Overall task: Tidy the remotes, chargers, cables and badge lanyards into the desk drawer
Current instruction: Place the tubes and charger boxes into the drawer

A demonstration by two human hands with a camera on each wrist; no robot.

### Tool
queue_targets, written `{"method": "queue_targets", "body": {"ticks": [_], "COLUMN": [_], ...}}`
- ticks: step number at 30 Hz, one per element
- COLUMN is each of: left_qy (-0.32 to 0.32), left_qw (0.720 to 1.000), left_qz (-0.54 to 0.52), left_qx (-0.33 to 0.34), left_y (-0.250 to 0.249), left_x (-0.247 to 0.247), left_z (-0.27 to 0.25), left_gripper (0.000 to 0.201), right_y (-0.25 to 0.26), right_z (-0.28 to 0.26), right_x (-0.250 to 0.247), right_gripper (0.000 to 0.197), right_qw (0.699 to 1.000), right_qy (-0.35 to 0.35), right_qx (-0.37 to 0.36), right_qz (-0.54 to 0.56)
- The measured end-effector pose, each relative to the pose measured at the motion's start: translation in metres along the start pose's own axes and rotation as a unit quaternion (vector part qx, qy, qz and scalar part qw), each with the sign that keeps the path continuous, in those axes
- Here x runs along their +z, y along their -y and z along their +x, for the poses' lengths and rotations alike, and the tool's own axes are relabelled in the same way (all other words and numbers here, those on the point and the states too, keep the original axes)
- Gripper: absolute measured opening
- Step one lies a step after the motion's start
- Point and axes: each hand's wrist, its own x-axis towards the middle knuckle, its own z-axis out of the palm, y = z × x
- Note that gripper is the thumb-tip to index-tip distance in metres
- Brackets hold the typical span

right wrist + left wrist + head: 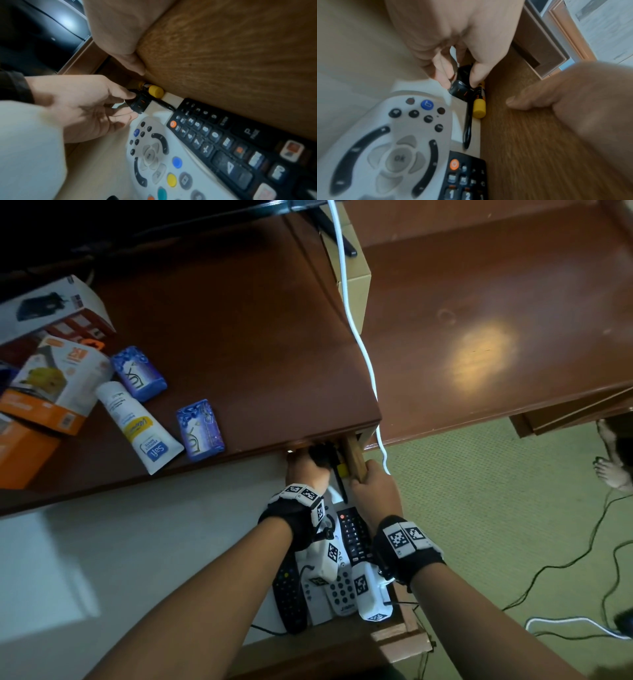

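Charger [459,88] — small, black, glossy, orange-marked — pinched in left hand [453,44]; right hand [373,491] gripping drawer wall [354,460].

Black wrist straps [294,517] carry white camera pods [370,590], apparently with checkered square tags.

A left hand [85,108] pinches a black charger [139,104] inside the drawer [223,54]. White remote [159,162] and black remote [223,142] lie beside it.

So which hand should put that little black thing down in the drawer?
Probably the left hand. It already pinches the black charger at the drawer's back corner, beside the yellow-capped tube. The right hand is busy gripping the drawer's wooden side.
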Motion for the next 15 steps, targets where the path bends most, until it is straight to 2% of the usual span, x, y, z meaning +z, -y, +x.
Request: {"method": "queue_targets", "body": {"ticks": [2,3,6,8,10,12,15], "left_qy": [0.005,0.01,0.053,0.083,0.106,0.115,0.114], "left_qw": [1.0,0.999,0.995,0.995,0.993,0.992,0.989], "left_qz": [-0.025,-0.043,-0.078,-0.057,-0.04,-0.043,-0.021], "left_qx": [0.011,0.016,0.024,0.011,0.007,0.025,0.088], "left_y": [0.0,0.001,0.003,0.009,0.017,0.026,0.037], "left_x": [-0.003,-0.005,-0.015,-0.022,-0.031,-0.044,-0.069], "left_z": [-0.004,-0.005,-0.016,-0.023,-0.033,-0.044,-0.057], "left_gripper": [0.018,0.023,0.055,0.061,0.057,0.042,0.025], "right_y": [0.0,0.0,0.002,0.005,0.008,0.011,0.018], "right_z": [0.0,0.0,-0.002,-0.003,-0.004,-0.01,-0.031], "right_x": [-0.001,-0.001,-0.002,-0.004,-0.004,-0.004,0.002], "right_gripper": [0.007,0.008,0.011,0.012,0.013,0.016,0.028], "right_qw": [1.0,1.0,1.0,1.0,1.0,1.0,0.989], "right_qy": [0.001,0.002,0.006,0.004,-0.001,-0.017,-0.105], "right_qx": [0.001,0.003,0.007,0.001,-0.007,-0.016,-0.067], "right_qz": [0.002,0.004,0.005,0.005,-0.008,-0.014,-0.083]}}
